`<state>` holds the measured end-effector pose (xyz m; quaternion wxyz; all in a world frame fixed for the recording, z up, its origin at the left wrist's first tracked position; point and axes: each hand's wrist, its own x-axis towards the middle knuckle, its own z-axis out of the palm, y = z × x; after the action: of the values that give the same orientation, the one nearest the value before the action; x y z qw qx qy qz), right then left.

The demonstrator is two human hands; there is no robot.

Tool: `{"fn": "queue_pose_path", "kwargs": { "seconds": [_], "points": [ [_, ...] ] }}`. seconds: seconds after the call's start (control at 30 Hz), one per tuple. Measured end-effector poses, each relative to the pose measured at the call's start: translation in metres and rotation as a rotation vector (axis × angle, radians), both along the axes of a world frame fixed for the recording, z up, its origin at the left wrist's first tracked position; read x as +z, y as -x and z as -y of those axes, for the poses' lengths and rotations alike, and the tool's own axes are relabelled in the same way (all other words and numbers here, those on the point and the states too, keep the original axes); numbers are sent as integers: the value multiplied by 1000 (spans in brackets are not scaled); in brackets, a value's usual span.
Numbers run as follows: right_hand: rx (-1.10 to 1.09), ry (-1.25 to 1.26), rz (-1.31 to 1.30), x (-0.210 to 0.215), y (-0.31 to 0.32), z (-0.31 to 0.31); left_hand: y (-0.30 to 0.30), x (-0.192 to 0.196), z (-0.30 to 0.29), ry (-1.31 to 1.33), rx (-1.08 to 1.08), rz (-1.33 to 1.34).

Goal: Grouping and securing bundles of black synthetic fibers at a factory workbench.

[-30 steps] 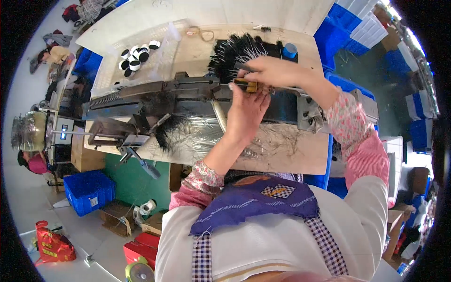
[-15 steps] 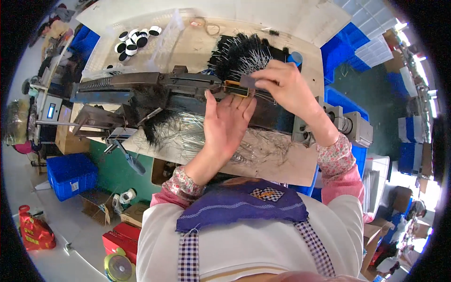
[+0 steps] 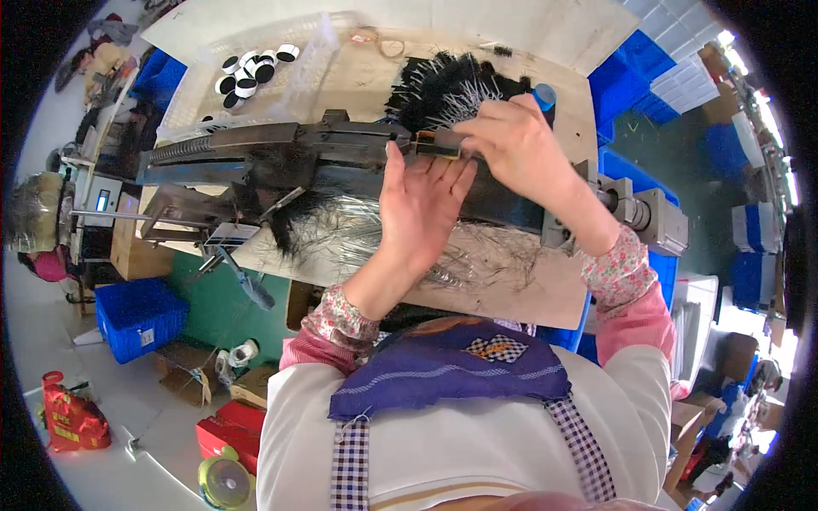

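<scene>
Both hands at the long dark machine [image 3: 341, 140] that runs left to right across the wooden bench [image 3: 528, 289]. Right hand [image 3: 520, 149] pinches a small flat brown-and-black piece [image 3: 439, 143] between thumb and fingertips, holding it at the machine's top rail, about mid-length. Left hand [image 3: 422, 204] lies open, palm flat, fingers spread upward against the machine face just below that piece — bracing, gripping nothing.

How far along, by my reading: the piece looks only partly seated, still pinched, not let go. Whether it is fully in the rail cannot be told; fingers hide the joint.

Just beyond the hands, a heap of black bristly brushes [image 3: 452, 89] — many, so much work looks either finished or waiting; which, I cannot tell. Loose clear filaments [image 3: 443, 247] and a tuft of black fibre [image 3: 294, 221] lie on the near side of the machine, spilling toward the bench edge.

Far left, a clear tray [image 3: 200, 111] with black-and-white round caps [image 3: 247, 72]. Grey motor block [image 3: 656, 217] at the machine's right end. Blue crate [image 3: 136, 315] on the floor, near left. The brush heap crowds the right hand closely.
</scene>
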<state>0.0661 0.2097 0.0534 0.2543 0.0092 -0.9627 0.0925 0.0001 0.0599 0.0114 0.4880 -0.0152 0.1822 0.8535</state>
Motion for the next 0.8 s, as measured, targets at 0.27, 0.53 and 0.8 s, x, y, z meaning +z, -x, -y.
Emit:
{"fn": "queue_pose_path", "kwargs": {
  "seconds": [0.27,0.53,0.8],
  "points": [
    [-20,1,-27,1,13,8,4,0,6,-105,-65,-14],
    [-7,99,165,4,14,0,9,2,9,-83,-12,53],
    [23,96,162,3,9,0,5,4,11,-51,-29,-12]
  ]
}}
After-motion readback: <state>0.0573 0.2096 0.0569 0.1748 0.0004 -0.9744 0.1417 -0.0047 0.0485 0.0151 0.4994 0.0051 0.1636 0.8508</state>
